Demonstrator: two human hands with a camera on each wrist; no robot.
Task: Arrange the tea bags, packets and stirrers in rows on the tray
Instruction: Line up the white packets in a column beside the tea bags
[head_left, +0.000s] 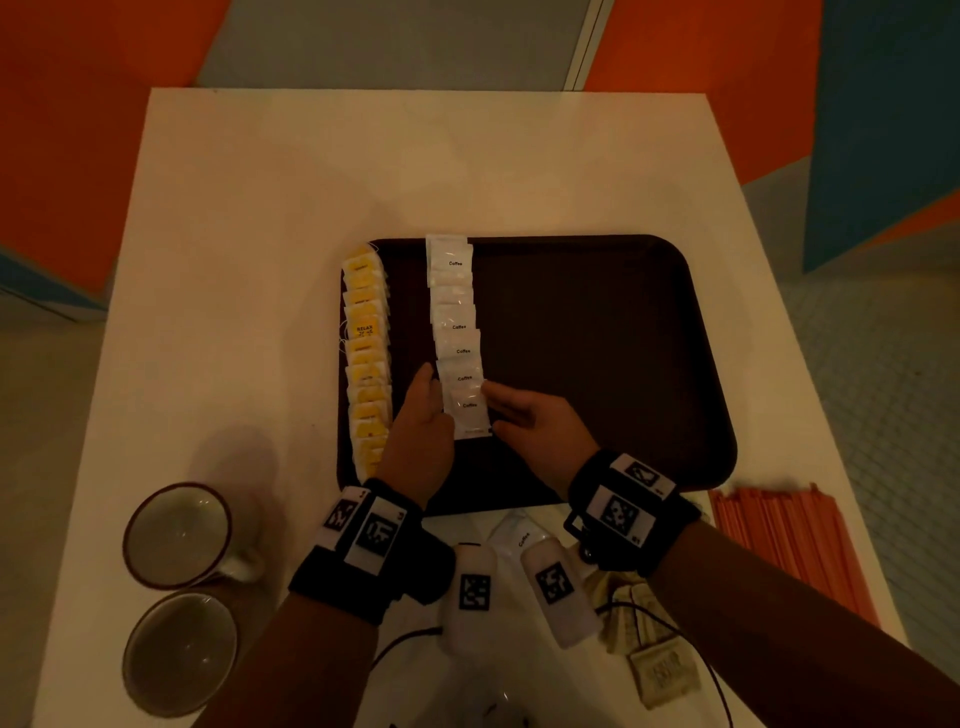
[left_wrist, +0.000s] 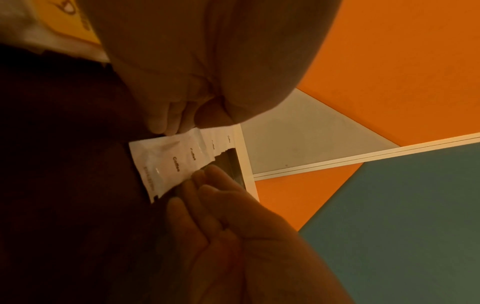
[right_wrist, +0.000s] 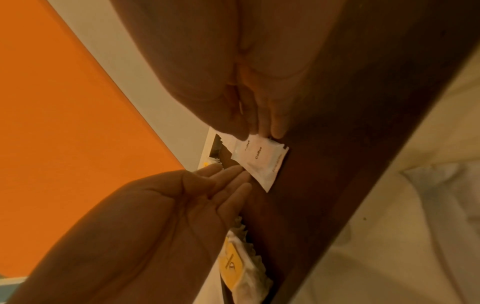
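Observation:
A dark brown tray (head_left: 597, 332) lies on the white table. Along its left edge runs a row of yellow tea bags (head_left: 366, 353). Beside that runs a row of overlapping white coffee packets (head_left: 457, 332). My left hand (head_left: 423, 415) and right hand (head_left: 514, 410) stand either side of the nearest packet (head_left: 469, 410), straight fingers pressing its long edges. In the left wrist view my fingers (left_wrist: 166, 121) touch the packet (left_wrist: 168, 162). In the right wrist view fingertips (right_wrist: 262, 125) touch the same packet (right_wrist: 262, 162). Orange stirrers (head_left: 789, 540) lie off the tray at the right.
Two cups (head_left: 179, 535) (head_left: 179, 652) stand at the table's near left. Loose beige packets (head_left: 660, 670) and a white coffee packet (head_left: 519, 535) lie near the front edge under my wrists. The tray's right half is bare.

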